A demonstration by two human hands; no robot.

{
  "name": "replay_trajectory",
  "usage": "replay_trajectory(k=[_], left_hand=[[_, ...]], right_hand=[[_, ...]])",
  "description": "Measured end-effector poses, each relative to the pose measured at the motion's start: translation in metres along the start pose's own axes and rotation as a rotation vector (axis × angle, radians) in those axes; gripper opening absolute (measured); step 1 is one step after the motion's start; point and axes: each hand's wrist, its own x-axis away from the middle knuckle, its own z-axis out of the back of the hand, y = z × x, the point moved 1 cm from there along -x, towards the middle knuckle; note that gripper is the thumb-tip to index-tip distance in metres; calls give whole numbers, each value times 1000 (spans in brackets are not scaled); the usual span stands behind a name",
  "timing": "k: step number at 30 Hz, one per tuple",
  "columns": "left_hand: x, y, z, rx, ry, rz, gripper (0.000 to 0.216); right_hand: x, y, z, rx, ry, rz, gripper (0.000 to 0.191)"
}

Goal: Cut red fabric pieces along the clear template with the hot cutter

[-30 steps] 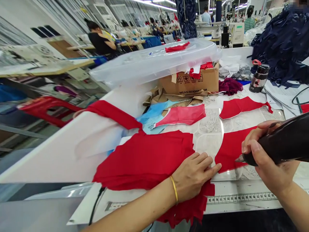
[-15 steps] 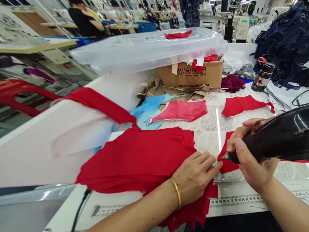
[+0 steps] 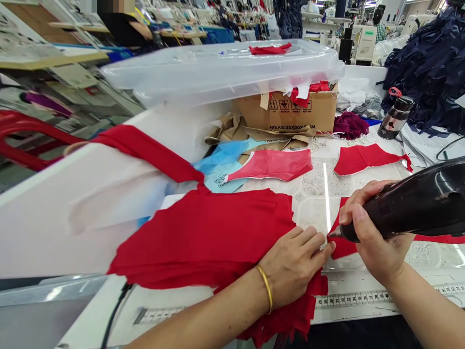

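Observation:
In the head view my right hand [image 3: 381, 237] grips a black hand tool [image 3: 417, 206] with a pointed metal nozzle. The nozzle tip is at the left corner of a red fabric piece [image 3: 341, 248] lying on the table, partly hidden under the tool and hand. My left hand [image 3: 294, 264], with a gold bangle on its wrist, lies over the right side of a stack of red fabric pieces [image 3: 203, 232]. Its fingers are bent slightly and its index fingertip is close to the nozzle. A white-edged red piece [image 3: 272, 165] lies behind the stack.
Another red piece [image 3: 366, 159] lies farther back. A cardboard box [image 3: 290, 116] stands under a clear plastic lid [image 3: 218, 68]. A dark bottle [image 3: 395, 116] and a heap of navy fabric [image 3: 428, 68] are at the right. A measuring tape [image 3: 356, 299] runs along the front edge.
The nozzle tip has shifted slightly left to the corner of the red piece, with my right hand moving along. My left hand stays in place. The view has turned slightly.

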Motion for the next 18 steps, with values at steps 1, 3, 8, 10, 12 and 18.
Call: replay_trajectory(k=[1,3,8,10,12,18], left_hand=[[0,0,1,1,-7,-1,28],[2,0,2,-3,-16,1,30],[5,-1,-4,-13,13,23,37],[5,-1,-6,-13,12,32,39],[4,-1,-5,-15,22,31,36],[0,-1,-2,4,44,31,35]], right_hand=[[-1,-2,3,2,-10,6,23],[-2,-8,10,7,-19,19,23],[4,-20,27,43,-54,-18,26],[9,-20,31,57,-85,-31,30],[14,-19,33,68,-102,-34,32],[17,-17,32,61,-106,-59,32]])
